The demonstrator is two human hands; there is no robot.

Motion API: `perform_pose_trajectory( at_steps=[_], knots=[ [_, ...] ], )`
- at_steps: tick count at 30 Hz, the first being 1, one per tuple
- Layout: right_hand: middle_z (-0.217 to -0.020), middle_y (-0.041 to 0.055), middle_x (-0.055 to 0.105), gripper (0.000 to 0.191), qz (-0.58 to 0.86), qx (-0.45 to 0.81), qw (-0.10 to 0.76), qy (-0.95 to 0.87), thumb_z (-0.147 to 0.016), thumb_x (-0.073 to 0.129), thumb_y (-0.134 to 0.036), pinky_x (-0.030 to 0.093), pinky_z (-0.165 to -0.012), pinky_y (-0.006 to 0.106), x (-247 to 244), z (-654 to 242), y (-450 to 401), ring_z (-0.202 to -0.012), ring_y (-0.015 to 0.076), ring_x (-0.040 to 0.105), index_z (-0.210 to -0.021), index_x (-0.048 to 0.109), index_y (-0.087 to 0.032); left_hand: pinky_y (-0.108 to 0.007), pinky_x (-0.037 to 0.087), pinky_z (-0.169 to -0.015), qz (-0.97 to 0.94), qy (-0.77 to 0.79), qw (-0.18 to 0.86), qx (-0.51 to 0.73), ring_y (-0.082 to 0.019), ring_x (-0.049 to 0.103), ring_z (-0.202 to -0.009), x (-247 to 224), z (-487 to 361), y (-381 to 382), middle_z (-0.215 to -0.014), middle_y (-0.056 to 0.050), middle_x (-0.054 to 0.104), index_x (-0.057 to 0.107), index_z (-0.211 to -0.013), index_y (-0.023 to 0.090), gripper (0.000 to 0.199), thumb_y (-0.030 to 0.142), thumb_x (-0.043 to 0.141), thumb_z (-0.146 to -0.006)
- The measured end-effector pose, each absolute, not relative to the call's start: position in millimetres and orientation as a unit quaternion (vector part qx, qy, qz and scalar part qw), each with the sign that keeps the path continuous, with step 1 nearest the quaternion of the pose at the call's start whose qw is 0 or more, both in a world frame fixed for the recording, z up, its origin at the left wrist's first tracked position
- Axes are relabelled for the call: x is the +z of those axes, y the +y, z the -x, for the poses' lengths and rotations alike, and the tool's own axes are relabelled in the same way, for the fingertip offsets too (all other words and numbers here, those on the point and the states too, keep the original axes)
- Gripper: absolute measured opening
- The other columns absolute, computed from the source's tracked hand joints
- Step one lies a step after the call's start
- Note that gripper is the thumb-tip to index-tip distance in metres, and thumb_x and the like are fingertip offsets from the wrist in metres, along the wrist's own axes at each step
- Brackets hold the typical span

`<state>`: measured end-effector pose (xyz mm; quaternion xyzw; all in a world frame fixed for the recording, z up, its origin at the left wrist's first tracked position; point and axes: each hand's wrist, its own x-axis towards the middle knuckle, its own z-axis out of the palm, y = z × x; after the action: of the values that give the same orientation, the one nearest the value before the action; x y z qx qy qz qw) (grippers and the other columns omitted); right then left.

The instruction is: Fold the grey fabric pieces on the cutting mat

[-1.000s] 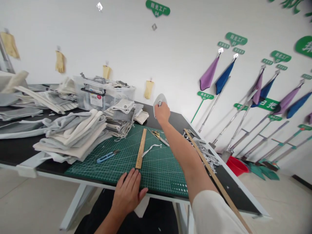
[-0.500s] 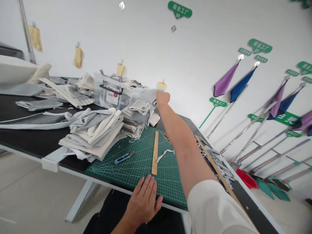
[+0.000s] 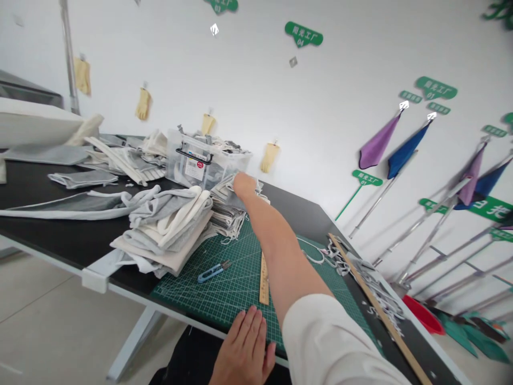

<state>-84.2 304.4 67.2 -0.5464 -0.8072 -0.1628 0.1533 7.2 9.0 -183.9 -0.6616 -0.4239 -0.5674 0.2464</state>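
My right hand (image 3: pixel 244 186) reaches far forward to the stack of folded grey and cream cloths (image 3: pixel 229 209) beside the clear plastic box. Its fingers are hidden behind the back of the hand, so its grip cannot be made out. Flat at the near edge of the green cutting mat (image 3: pixel 236 267) lies my left hand (image 3: pixel 247 342), fingers stretched out and nothing held. A wooden ruler (image 3: pixel 263 283) is partly covered by my right forearm. Blue thread snips (image 3: pixel 214 271) rest on the mat, right of a nearer pile of folded cloths (image 3: pixel 168 230).
The clear box (image 3: pixel 188 163) full of cloth pieces stands at the back. More cloths (image 3: pixel 128 160) lie to the left. A long wooden strip (image 3: pixel 377 305) and grey-white scraps (image 3: pixel 380 291) line the right side. Yellow gloves (image 3: pixel 270 156) hang on the wall.
My right hand has come down and left onto the cloth stack; the grey cloth it held out behind the stack no longer shows there. My left hand stays flat. The view has shifted.
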Motion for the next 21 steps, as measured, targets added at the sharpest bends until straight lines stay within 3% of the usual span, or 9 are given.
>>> perform_pose_trajectory(
  at_steps=[6,9,12,16,21],
  knots=[
    [-0.116,0.0209,0.063,0.03,0.519,-0.172,0.17,-0.82,-0.089,0.047,-0.019,0.045,-0.089,0.046,60.2,94.7,307.3,-0.113,0.033,0.056,-0.113,0.063,-0.01,-0.035,0.029,-0.116,0.669,-0.425,0.234,-0.564,-0.022,0.064,-0.108,-187.5,-5.4,9.1,-0.104,-0.011,0.073,0.07,-0.098,0.012,0.031,0.025,0.046,-0.084],
    [-0.114,0.0187,0.064,0.034,0.507,-0.17,0.169,-0.828,-0.088,0.053,-0.036,0.044,-0.09,0.046,61.7,94.5,306.4,-0.11,0.0335,0.057,-0.109,0.064,-0.012,-0.036,0.028,-0.116,0.675,-0.424,0.235,-0.556,-0.023,0.063,-0.11,-193.5,-6.0,10.7,-0.107,-0.011,0.072,0.069,-0.103,0.012,0.032,0.026,0.05,-0.082],
    [-0.113,0.0164,0.065,0.051,0.495,-0.174,0.189,-0.83,-0.092,0.041,-0.057,0.042,-0.092,0.044,62.8,86.4,304.7,-0.109,0.0315,0.057,-0.11,0.062,-0.014,-0.037,0.03,-0.115,0.675,-0.428,0.23,-0.555,-0.025,0.061,-0.113,-199.3,-7.2,12.5,-0.11,-0.011,0.071,0.069,-0.105,0.012,0.033,0.028,0.056,-0.079],
    [-0.116,0.0152,0.063,0.056,0.506,-0.166,0.305,-0.789,-0.098,0.022,-0.057,0.039,-0.094,0.041,62.2,63.5,305.0,-0.113,0.0273,0.055,-0.119,0.055,-0.016,-0.037,0.03,-0.114,0.676,-0.425,0.231,-0.556,-0.026,0.061,-0.114,-202.9,-8.0,14.1,-0.111,-0.011,0.071,0.069,-0.106,0.011,0.035,0.029,0.058,-0.078],
    [-0.13,0.0202,0.055,0.056,0.604,-0.033,0.497,-0.622,-0.098,0.026,-0.051,0.034,-0.101,0.041,49.1,26.3,318.4,-0.125,0.0288,0.048,-0.129,0.047,-0.009,-0.037,0.03,-0.113,0.675,-0.413,0.239,-0.562,-0.025,0.062,-0.11,-199.8,-6.1,14.7,-0.107,-0.013,0.072,0.069,-0.102,0.008,0.033,0.028,0.056,-0.079]
  ],
)
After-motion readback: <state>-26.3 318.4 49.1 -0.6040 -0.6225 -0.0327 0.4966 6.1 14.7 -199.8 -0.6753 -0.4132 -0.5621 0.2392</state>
